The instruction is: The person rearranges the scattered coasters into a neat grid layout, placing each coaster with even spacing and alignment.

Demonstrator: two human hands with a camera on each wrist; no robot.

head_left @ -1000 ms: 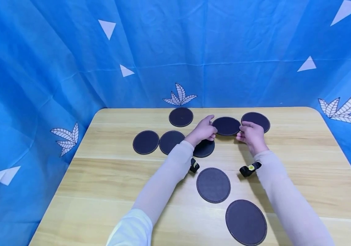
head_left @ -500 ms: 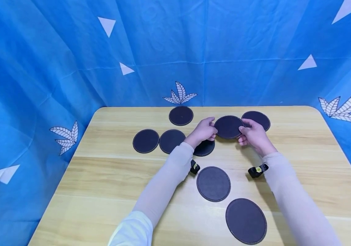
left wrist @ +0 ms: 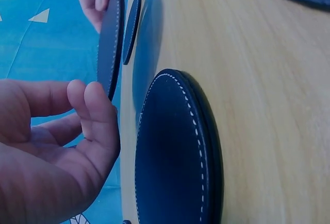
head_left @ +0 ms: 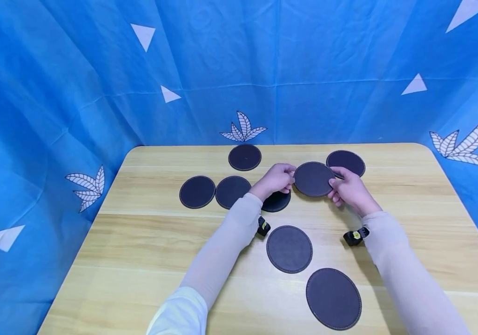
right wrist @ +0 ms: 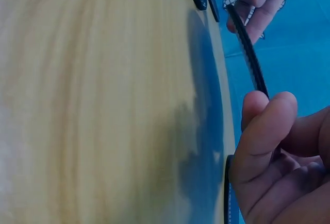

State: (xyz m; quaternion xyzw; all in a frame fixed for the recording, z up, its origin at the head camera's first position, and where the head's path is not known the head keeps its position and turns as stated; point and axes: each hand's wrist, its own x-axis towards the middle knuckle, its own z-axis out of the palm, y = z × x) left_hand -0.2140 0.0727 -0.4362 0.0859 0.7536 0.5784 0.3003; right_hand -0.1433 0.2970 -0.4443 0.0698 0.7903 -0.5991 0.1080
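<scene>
Both hands hold a round dark leather coaster [head_left: 313,179] with a stitched edge, raised above the far part of the table and tilted toward me. My left hand [head_left: 275,180] pinches its left edge; in the left wrist view the fingertips [left wrist: 96,98] meet the coaster's near end. At the opposite edge, my right hand [head_left: 351,190] grips it between thumb and fingers. Just below the left hand lies another coaster [head_left: 277,202], partly hidden by that hand; its edge looks doubled in the left wrist view. Behind the right hand is a further coaster [head_left: 346,162], partly covered.
More matching coasters lie flat on the wooden table [head_left: 138,260]: a back one [head_left: 245,157], a left pair [head_left: 197,191], and two nearer ones, the middle coaster [head_left: 289,249] and the front coaster [head_left: 333,299]. A blue patterned curtain [head_left: 222,56] hangs behind the table.
The held coaster has tilted so more of its face shows, and it has come slightly nearer. The right hand has shifted right and toward me; the left hand has barely moved.
</scene>
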